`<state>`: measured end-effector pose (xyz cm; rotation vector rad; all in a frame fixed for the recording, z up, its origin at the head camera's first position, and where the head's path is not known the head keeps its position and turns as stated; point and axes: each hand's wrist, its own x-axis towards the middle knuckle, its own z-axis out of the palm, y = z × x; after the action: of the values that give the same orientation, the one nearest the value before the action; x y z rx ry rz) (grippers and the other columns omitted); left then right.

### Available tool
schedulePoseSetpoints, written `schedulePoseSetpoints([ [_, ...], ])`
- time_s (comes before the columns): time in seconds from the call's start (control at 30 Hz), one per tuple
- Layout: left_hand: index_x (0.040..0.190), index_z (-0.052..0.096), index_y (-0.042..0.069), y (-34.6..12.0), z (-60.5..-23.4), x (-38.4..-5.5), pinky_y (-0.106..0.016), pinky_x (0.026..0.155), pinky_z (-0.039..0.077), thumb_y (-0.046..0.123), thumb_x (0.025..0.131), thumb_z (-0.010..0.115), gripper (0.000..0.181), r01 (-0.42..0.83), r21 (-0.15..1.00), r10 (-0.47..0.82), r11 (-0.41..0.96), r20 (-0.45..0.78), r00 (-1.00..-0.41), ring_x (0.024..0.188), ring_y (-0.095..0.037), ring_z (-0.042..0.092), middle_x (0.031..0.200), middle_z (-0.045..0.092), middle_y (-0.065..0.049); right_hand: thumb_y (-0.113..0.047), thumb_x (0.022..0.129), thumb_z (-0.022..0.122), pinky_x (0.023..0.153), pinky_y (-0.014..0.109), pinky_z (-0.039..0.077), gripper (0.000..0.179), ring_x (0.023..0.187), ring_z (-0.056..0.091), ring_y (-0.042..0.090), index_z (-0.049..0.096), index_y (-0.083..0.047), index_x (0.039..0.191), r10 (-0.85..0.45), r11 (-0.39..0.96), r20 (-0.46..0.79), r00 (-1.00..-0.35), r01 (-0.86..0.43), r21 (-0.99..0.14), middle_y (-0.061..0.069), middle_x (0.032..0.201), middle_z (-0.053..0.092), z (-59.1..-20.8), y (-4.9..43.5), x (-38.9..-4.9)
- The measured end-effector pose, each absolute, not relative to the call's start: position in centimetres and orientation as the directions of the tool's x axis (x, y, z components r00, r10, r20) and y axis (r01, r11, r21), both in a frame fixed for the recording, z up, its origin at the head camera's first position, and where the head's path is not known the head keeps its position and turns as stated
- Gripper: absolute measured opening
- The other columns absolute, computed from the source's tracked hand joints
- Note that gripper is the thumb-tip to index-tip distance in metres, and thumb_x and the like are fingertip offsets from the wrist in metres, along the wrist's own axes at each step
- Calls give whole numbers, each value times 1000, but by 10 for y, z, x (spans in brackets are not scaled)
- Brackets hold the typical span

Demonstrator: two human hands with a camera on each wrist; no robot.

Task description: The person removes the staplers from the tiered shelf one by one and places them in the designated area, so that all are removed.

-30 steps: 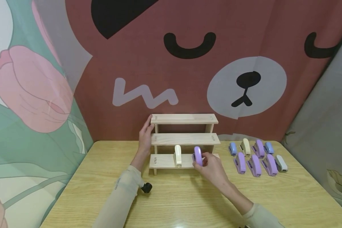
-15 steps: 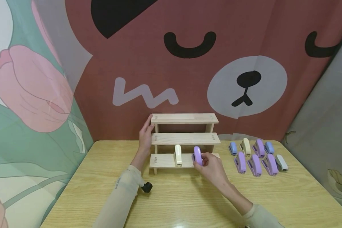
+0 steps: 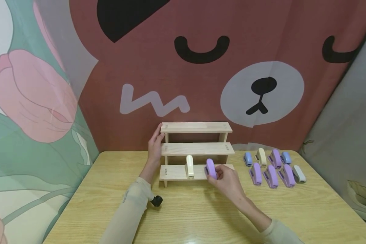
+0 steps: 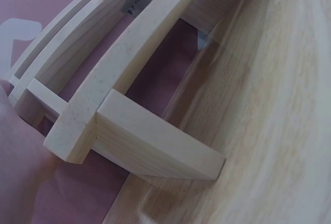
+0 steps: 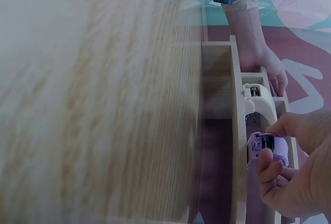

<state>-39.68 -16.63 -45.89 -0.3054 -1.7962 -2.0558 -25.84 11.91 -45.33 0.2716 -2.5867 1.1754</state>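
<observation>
A three-tier wooden shelf (image 3: 198, 148) stands on the table. My left hand (image 3: 155, 147) rests along its left end, the fingers fairly straight beside the upper tiers. With thumb and fingers, my right hand (image 3: 228, 181) pinches a purple stapler (image 3: 210, 167) at the right part of the lowest tier. The right wrist view shows this purple stapler (image 5: 276, 149) end-on between thumb and fingertips, close over the board. To its left, a cream stapler (image 3: 189, 166) stands on the same tier, its nose toward the front edge.
On the table (image 3: 183, 217) at the right stand several staplers in two rows. They include a purple stapler (image 3: 270, 177), a cream stapler (image 3: 261, 157), a blue stapler (image 3: 247, 159) and a white stapler (image 3: 299, 174). A printed curtain (image 3: 201, 88) hangs behind the table.
The purple stapler in my right hand has shifted slightly lower and leans a little more to the left at its top. My left hand keeps its place on the shelf.
</observation>
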Motion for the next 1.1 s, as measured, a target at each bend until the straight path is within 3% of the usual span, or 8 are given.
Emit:
schedulePoseSetpoints([
  [0.47, 155, 46, 34, -169, -460, -399, -39, 119, 22, 33, 108, 52, 47, 406, 905, -133, -130, 390, -911, 146, -9, 30, 156, 40, 17, -13, 80, 84, 58, 27, 51, 24, 67, 59, 13, 70, -2, 96, -29, 668, 363, -931, -288, -686, 1, 79, 67, -449, 131, -243],
  [0.8, 158, 42, 19, -166, -441, -377, -44, 118, 24, 20, 109, 50, 50, 403, 908, -112, -120, 391, -914, 147, -17, 30, 158, 40, 9, -10, 82, 82, 58, 27, 52, 23, 68, 59, 15, 70, 1, 98, 4, 685, 344, -939, -248, -685, 4, 79, 67, -447, 152, -229],
  [1.1, 158, 41, 20, -167, -436, -373, -44, 119, 23, 22, 109, 49, 50, 396, 910, -112, -123, 383, -917, 148, -18, 29, 159, 38, 9, -13, 85, 81, 62, 29, 53, 29, 71, 62, 16, 70, 5, 104, 62, 726, 360, -931, -205, -656, 6, 82, 69, -444, 191, -219],
])
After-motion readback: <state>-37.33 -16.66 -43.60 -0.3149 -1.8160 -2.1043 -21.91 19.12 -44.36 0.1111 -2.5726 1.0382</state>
